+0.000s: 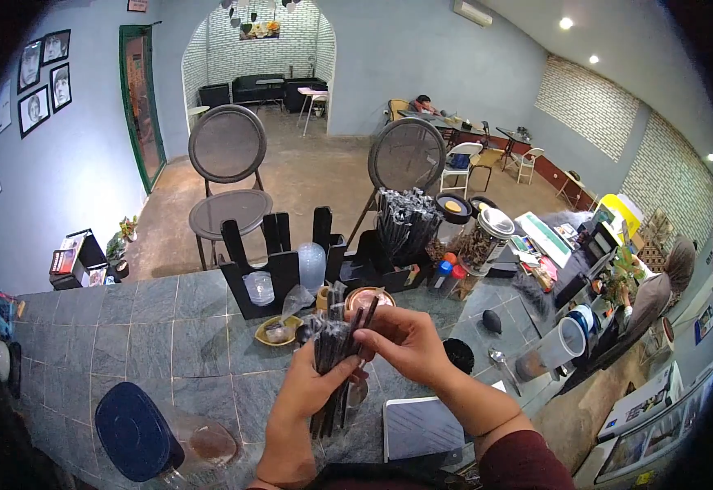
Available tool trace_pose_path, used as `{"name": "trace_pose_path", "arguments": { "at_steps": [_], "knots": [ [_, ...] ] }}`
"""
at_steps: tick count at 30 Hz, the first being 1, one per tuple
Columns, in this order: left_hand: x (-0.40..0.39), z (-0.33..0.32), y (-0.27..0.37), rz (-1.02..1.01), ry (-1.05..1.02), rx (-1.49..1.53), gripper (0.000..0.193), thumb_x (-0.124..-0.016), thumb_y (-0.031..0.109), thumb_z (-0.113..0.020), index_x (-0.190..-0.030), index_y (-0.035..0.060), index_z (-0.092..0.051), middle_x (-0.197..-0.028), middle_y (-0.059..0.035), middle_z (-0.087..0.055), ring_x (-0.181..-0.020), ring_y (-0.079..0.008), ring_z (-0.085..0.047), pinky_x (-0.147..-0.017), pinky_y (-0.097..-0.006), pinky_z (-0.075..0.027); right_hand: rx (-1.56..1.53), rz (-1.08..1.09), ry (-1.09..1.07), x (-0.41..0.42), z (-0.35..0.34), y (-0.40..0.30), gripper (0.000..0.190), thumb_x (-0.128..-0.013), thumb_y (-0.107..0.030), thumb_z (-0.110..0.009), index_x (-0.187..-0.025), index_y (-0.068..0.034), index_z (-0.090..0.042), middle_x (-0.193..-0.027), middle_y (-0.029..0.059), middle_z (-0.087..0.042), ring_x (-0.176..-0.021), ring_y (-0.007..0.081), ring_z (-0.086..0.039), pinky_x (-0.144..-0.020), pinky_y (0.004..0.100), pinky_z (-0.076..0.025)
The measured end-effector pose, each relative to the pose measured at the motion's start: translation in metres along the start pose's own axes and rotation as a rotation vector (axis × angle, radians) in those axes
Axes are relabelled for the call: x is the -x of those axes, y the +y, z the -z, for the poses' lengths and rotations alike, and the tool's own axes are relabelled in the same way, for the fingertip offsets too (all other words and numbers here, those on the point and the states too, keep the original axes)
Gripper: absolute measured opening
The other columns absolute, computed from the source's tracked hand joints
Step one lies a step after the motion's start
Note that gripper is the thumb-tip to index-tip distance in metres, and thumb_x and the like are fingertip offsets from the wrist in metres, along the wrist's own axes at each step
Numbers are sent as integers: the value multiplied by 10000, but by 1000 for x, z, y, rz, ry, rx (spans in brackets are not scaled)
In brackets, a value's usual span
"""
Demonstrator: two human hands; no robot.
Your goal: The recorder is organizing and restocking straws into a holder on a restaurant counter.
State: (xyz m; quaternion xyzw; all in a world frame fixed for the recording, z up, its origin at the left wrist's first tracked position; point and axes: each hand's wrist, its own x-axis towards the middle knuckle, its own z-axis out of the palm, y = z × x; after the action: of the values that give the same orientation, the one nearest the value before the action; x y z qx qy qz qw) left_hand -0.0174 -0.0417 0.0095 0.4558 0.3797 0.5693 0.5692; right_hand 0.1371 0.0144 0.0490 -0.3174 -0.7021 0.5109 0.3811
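My left hand (313,386) is closed round a bundle of black wrapped drinking straws (330,361), held upright over the tiled counter (203,343). At the bundle's right side, the fingertips of my right hand (402,340) pinch a few of the straws (365,318). Behind my hands lie a small yellow dish (278,331) with wrapped bits in it and a round pinkish bowl (370,299). Farther back, more wrapped black straws (406,220) stand packed in a black holder (387,269). The lower fingers of my right hand are partly hidden.
A black cup holder (283,275) stands at the counter's back edge, near glass jars (485,242). At the front are a blue-lidded container (133,429) and a grey notebook (423,429). A spoon (504,369) and a clear plastic container (549,349) lie right. A person (656,300) is at the far right.
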Motion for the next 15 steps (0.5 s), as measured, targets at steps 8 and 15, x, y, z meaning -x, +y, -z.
{"name": "trace_pose_path", "arguments": {
  "at_steps": [8,15],
  "knots": [
    [-3,14,-6,-111,246,-122,207,-812,108,-625,-936,-26,-528,-767,-71,-616,-647,-156,-628,-569,-247,-486,-51,148,313,-14,45,-30,147,-821,-126,-608,-858,17,-608,-699,72,-620,-488,83,-530,-437,201,-432],
    [-2,31,0,-187,410,-29,171,-818,107,-617,-905,-12,-531,-702,-69,-591,-560,-139,-605,-512,-247,-485,281,442,930,-82,156,16,133,-853,-138,-579,-841,-7,-591,-711,68,-619,-561,107,-591,-493,203,-448]
  ]
}}
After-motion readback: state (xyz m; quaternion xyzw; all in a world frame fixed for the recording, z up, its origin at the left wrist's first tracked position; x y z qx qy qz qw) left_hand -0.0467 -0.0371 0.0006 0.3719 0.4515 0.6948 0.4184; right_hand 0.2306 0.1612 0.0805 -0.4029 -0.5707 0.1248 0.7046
